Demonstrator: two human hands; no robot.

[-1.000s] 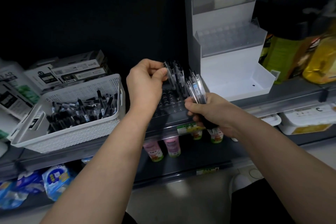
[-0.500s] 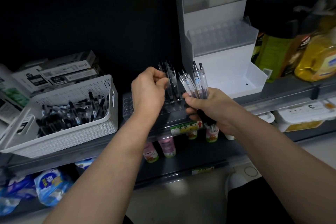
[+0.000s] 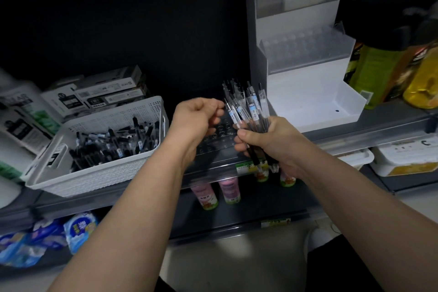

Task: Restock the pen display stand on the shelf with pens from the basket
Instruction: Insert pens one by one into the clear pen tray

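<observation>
White perforated plastic is used for the basket (image 3: 94, 178) at left, where loose pens (image 3: 111, 144) are heaped. At centre the left hand (image 3: 196, 121) is curled beside a pen bundle (image 3: 248, 111); a pinch cannot be confirmed. The bundle, judged light, stiff and slick, best taken mid-barrel, is gripped by the right hand (image 3: 267, 142) over the dark holed stand (image 3: 213, 140).

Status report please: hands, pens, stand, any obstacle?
Right hand grips a bunch of pens. Left hand pinches one of them. Display stand mostly unfilled, few pens at back. Nothing in the way.
</observation>
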